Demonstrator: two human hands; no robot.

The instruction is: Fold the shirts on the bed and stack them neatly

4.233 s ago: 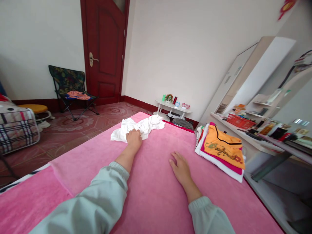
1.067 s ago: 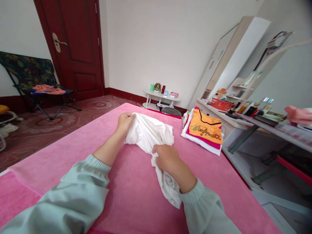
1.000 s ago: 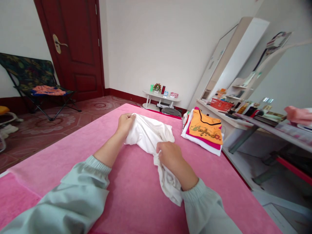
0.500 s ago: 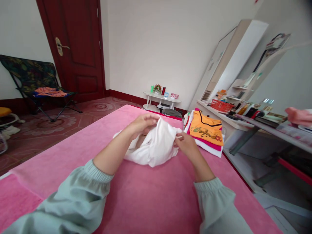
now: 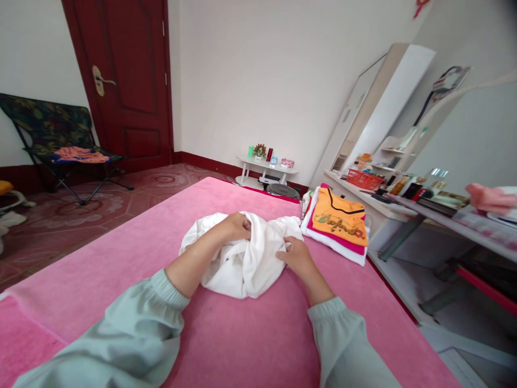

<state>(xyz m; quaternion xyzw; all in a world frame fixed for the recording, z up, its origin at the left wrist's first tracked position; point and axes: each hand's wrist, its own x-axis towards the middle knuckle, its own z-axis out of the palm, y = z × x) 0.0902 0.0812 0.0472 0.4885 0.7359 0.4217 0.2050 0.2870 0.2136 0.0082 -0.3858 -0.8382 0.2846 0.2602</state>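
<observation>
A crumpled white garment [image 5: 258,264] lies bunched on the pink bed cover [image 5: 242,334]; its exact kind is hidden by the folds. My left hand [image 5: 236,227] is closed on a fold at its upper middle, with the wrist crossing over the cloth. At the garment's right side, my right hand [image 5: 295,254] pinches the fabric between thumb and fingers. Just beyond the right hand sits a stack of folded clothes, topped by an orange shirt [image 5: 339,213] with lettering and a dark neckline.
A low white table [image 5: 266,165] with small items stands by the far wall. On the right, a dressing table [image 5: 398,207] carries bottles and a red basket [image 5: 364,179]. A folding chair [image 5: 76,145] with cloth on it is at the left, near a dark red door [image 5: 129,81].
Both hands have come down and nearer to me with the white garment. The raised fold has sunk, and the cloth lies lower and wider on the cover.
</observation>
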